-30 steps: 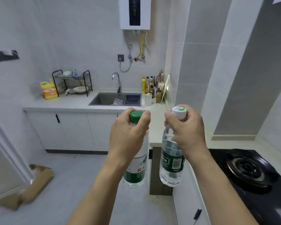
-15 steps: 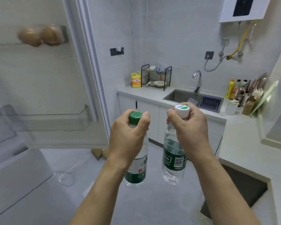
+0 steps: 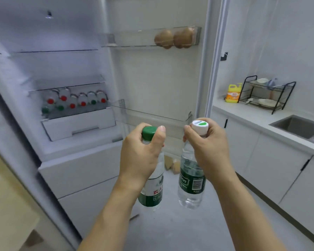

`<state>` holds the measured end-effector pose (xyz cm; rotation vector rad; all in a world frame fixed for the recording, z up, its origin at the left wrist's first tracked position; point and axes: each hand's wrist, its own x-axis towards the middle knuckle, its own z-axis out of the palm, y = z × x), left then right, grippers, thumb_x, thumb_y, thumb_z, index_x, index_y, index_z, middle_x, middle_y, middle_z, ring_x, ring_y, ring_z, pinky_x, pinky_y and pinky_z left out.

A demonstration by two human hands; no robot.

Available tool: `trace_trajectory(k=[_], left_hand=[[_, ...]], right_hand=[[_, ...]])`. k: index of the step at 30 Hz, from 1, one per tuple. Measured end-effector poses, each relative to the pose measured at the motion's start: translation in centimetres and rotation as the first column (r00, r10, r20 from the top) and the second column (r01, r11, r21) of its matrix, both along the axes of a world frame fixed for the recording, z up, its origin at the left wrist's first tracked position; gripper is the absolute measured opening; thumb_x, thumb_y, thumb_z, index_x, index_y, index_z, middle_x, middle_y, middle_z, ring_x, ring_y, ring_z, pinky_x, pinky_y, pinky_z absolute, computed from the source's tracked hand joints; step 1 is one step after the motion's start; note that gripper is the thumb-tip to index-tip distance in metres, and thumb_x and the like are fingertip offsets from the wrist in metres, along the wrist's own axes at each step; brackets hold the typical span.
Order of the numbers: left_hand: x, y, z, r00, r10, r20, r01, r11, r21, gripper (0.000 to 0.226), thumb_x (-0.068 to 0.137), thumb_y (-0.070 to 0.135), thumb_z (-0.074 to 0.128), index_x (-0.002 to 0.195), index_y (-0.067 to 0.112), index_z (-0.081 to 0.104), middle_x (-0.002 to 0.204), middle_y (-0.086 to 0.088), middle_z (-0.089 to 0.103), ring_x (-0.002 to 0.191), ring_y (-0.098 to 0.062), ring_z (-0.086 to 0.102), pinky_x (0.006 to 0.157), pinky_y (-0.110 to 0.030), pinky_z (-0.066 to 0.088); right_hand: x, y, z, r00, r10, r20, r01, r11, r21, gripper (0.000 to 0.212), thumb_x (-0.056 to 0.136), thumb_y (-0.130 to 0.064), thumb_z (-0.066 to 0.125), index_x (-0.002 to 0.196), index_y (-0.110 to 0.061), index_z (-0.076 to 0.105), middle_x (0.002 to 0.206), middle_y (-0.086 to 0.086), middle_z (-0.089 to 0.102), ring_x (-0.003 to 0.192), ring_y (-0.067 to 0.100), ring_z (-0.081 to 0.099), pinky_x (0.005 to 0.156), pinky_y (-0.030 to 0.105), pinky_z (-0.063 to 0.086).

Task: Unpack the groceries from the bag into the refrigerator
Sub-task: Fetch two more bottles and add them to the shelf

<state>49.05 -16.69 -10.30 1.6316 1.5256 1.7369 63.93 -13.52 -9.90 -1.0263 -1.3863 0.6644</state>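
Observation:
My left hand (image 3: pixel 140 153) grips the neck of a green-capped water bottle (image 3: pixel 151 194), which hangs upright below it. My right hand (image 3: pixel 207 147) grips the neck of a white-capped water bottle (image 3: pixel 190 185) with a dark green label. Both bottles hang side by side, apart, in front of the open refrigerator (image 3: pixel 76 134). Inside it, several bottles (image 3: pixel 74 101) with red and green caps lie on a shelf above a white drawer (image 3: pixel 80 124). The open door (image 3: pixel 159 78) has an upper bin with brown round items (image 3: pixel 174 38) and a lower bin (image 3: pixel 152 116) just behind my hands.
A white counter (image 3: pixel 252 116) runs along the right with a sink (image 3: pixel 301 127), a black dish rack (image 3: pixel 266 95) and a yellow detergent jug (image 3: pixel 233 93). White cabinets stand below it. Cardboard scraps (image 3: pixel 172 164) lie on the grey floor behind the bottles.
The view has swung left from the sink and stove to face the open refrigerator. Both hands keep the same grip on the bottles, held at the same height.

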Motion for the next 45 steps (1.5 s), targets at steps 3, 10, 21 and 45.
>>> trace_trajectory(k=[3, 10, 21, 45], left_hand=[[-4.1, 0.0, 0.0, 0.998, 0.063, -0.016, -0.062, 0.998, 0.013, 0.034, 0.093, 0.045, 0.059, 0.074, 0.017, 0.060, 0.068, 0.005, 0.068, 0.066, -0.006, 0.062, 0.063, -0.022, 0.048], [-12.3, 0.5, -0.2, 0.986, 0.168, 0.004, -0.168, 0.984, 0.056, 0.042, 0.085, 0.060, 0.051, 0.073, 0.020, 0.059, 0.068, 0.005, 0.068, 0.065, -0.007, 0.062, 0.064, -0.026, 0.050], [-21.3, 3.6, -1.9, 0.942, 0.314, 0.119, -0.321, 0.945, 0.053, 0.039, 0.085, 0.054, 0.056, 0.074, 0.017, 0.060, 0.068, 0.002, 0.069, 0.067, -0.011, 0.065, 0.066, -0.021, 0.050], [-38.2, 22.4, -1.7, 0.905, 0.381, 0.190, -0.372, 0.925, -0.082, 0.022, 0.090, 0.044, 0.064, 0.090, 0.028, 0.049, 0.084, 0.008, 0.058, 0.079, -0.009, 0.057, 0.076, -0.028, 0.048]], right_hand=[[-4.2, 0.8, 0.1, 0.998, 0.066, -0.011, -0.066, 0.998, 0.002, 0.014, 0.085, -0.023, 0.069, 0.082, -0.011, 0.062, 0.074, 0.012, 0.067, 0.069, 0.029, 0.061, 0.063, 0.037, 0.051], [-12.3, 2.6, 0.4, 0.987, 0.163, -0.014, -0.163, 0.987, 0.016, 0.013, 0.085, -0.020, 0.068, 0.080, -0.009, 0.062, 0.073, 0.011, 0.067, 0.069, 0.029, 0.061, 0.062, 0.032, 0.048], [-22.7, 8.3, -0.7, 0.938, 0.346, -0.006, -0.346, 0.937, -0.050, 0.011, 0.085, -0.019, 0.068, 0.081, -0.012, 0.061, 0.073, 0.011, 0.068, 0.062, 0.014, 0.056, 0.059, 0.024, 0.048], [-40.8, 30.1, -1.3, 0.910, 0.415, -0.025, -0.415, 0.904, -0.097, 0.008, 0.085, -0.025, 0.068, 0.083, -0.020, 0.062, 0.077, 0.006, 0.068, 0.062, 0.008, 0.054, 0.055, 0.014, 0.044]])
